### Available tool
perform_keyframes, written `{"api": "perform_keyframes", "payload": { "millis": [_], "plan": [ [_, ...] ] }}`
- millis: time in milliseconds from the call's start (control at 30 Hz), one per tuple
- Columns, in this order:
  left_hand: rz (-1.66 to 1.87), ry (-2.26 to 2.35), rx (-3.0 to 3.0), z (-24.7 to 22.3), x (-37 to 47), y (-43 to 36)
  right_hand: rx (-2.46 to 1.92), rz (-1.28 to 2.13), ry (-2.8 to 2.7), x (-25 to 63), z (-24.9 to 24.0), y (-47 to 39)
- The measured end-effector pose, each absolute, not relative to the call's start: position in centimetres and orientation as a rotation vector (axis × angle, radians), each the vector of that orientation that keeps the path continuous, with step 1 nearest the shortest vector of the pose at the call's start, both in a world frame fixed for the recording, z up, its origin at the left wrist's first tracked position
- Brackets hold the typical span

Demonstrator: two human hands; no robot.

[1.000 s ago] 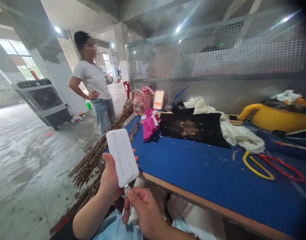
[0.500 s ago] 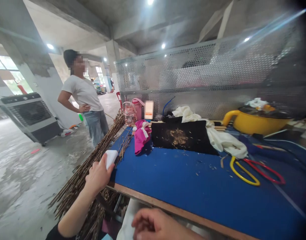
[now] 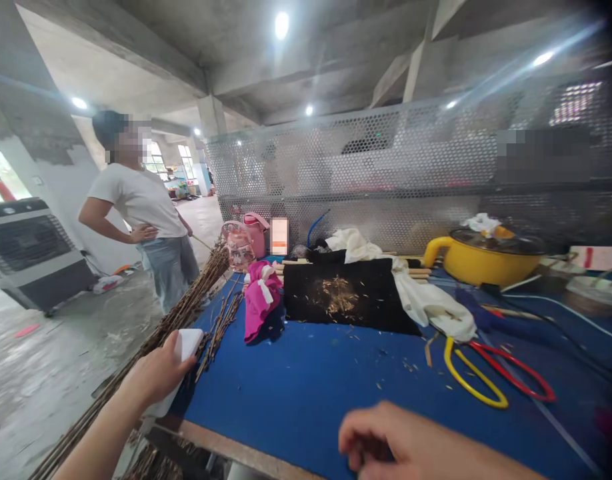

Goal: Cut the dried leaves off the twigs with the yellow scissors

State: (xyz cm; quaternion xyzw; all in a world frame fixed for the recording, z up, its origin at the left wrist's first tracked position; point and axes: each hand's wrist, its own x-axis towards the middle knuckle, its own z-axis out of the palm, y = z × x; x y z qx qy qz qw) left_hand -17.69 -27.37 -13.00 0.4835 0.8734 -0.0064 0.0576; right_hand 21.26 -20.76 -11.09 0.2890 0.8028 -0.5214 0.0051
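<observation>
My left hand is closed around a white block-like object at the table's left edge, beside a long bundle of thin brown sticks. What the object is cannot be made out; a pale surface shows under the hand too. Low over the blue tabletop, my right hand has loosely bent fingers, with a gap to the thumb and nothing visible in it. Scissors with one yellow and one red handle lie ahead and right of it. Farther back is a black cloth strewn with small light-brown bits.
A magenta cloth, pink bottle and lit phone stand or lie at the back left. White cloth and a yellow pot sit to the right. Behind runs a perforated metal panel. A person stands left.
My right hand has moved from the table's front edge to over the blue top. My left hand still grips the white object. The view has shifted right and up.
</observation>
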Motion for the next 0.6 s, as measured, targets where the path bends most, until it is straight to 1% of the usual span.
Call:
{"api": "perform_keyframes", "payload": {
  "millis": [100, 167, 267, 400, 500, 567, 600],
  "plan": [
    [-0.097, 2.659, 1.493, -12.7, -17.2, -27.2, 0.885, -1.618, 2.639, 18.3, -10.6, -16.9],
    [-0.071, 2.664, 1.511, -12.6, -16.8, -27.3, 0.889, -1.561, 2.775, 15.7, -11.2, -13.6],
    [-0.005, 2.659, 1.504, -12.5, -16.6, -27.5, 1.015, -1.257, 2.999, 11.9, -12.2, -9.4],
    [0.096, 2.626, 1.503, -12.5, -16.8, -27.8, 1.028, -1.081, 3.096, 8.4, -12.4, -9.0],
    [0.298, 2.623, 1.481, -12.9, -16.8, -28.0, 0.765, -0.979, 3.205, 4.9, -12.3, -11.4],
    [0.448, 2.611, 1.436, -13.1, -16.9, -28.2, 0.412, -0.785, 3.361, 1.3, -12.4, -12.9],
    [0.516, 2.61, 1.402, -13.2, -17.1, -28.4, 0.372, -0.666, 3.388, -0.7, -12.6, -13.3]
  ]
}}
